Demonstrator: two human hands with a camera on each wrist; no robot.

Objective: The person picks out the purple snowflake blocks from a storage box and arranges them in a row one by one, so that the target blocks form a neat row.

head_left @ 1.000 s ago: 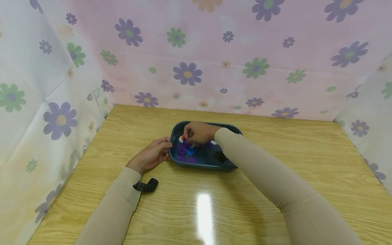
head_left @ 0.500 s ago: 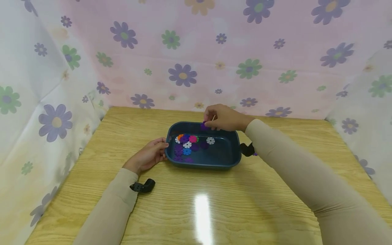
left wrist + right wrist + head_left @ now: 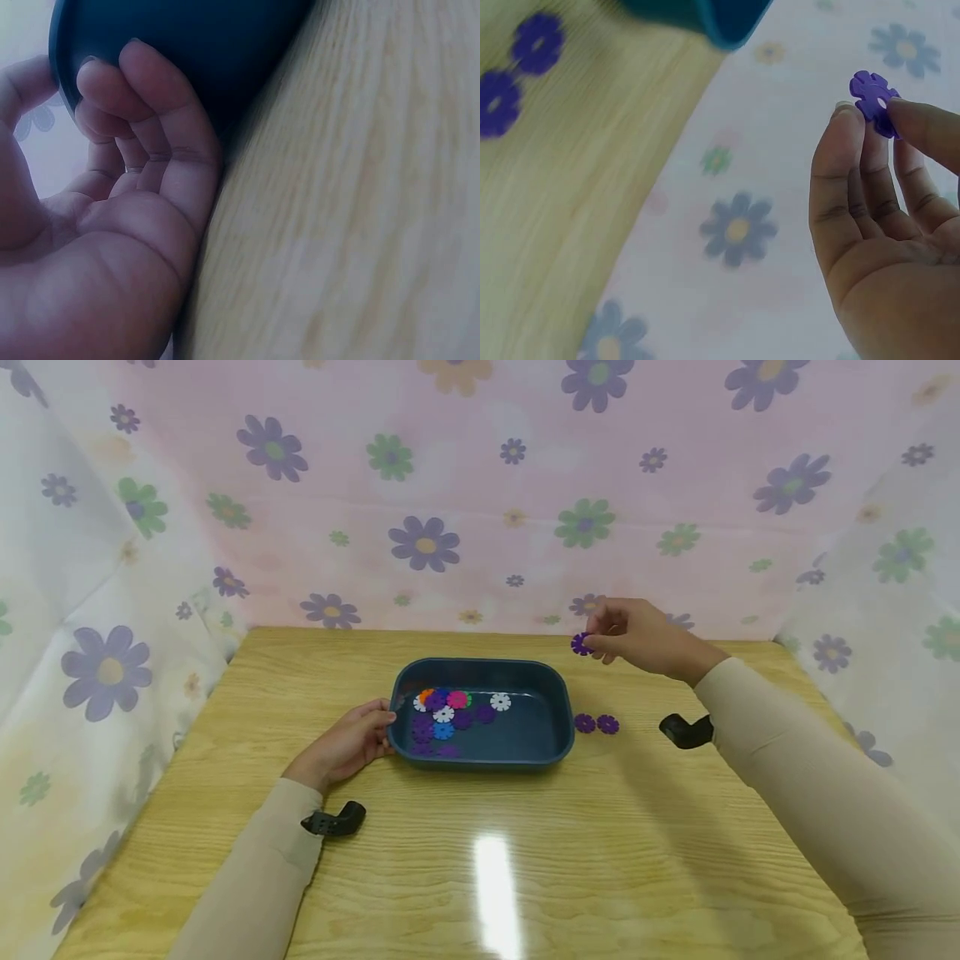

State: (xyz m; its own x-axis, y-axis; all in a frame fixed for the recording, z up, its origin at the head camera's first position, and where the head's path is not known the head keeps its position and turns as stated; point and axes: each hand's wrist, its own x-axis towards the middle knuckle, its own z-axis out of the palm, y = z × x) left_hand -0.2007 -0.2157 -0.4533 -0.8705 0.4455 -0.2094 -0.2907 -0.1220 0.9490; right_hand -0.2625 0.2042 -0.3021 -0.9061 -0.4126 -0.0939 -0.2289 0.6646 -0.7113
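Observation:
My right hand [image 3: 637,635] is raised over the back of the table, pinching a purple snowflake disc [image 3: 874,101] between thumb and fingertips. Two more purple discs [image 3: 596,723] lie side by side on the table, right of a dark blue tray [image 3: 551,718]. At the tray's left end my left hand [image 3: 352,743] grips the wall, thumb on the rim and curled fingers against the outside [image 3: 150,105]. Inside the tray, snowflake discs in several colours bunch toward the left: white [image 3: 444,715], blue [image 3: 443,731], pink [image 3: 457,699], orange, green and purple.
The wooden table [image 3: 420,860] ends at the back against a pink flowered cloth [image 3: 487,485], with pale flowered cloth at both sides. A black wrist camera mount [image 3: 337,820] sits on the left sleeve, another [image 3: 686,731] on the right.
My right hand has come up out of the tray with a purple disc and moved right, past the tray's right end. The left hand has kept its hold on the tray.

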